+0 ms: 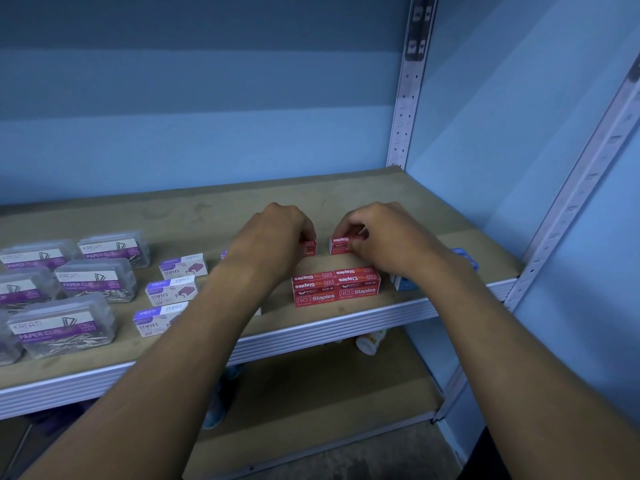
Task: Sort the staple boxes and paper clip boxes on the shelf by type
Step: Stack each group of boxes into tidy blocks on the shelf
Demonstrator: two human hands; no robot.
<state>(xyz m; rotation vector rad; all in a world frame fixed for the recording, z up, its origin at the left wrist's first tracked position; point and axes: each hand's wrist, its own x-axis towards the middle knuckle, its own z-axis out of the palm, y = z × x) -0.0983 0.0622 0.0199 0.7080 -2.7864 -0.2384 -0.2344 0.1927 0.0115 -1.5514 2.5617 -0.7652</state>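
Both hands rest on the wooden shelf, each on a small red staple box. My left hand grips one red box, mostly hidden under its fingers. My right hand pinches another red staple box just to the right. In front of them sits a block of several red staple boxes. White-and-purple staple boxes lie left of my left arm. Clear paper clip boxes with purple labels stand at the far left. Blue boxes lie partly hidden under my right forearm.
A perforated metal upright stands at the shelf's back right corner, and another slanted one at the front right. The shelf has a ribbed metal front edge. A lower shelf holds a few half-hidden items.
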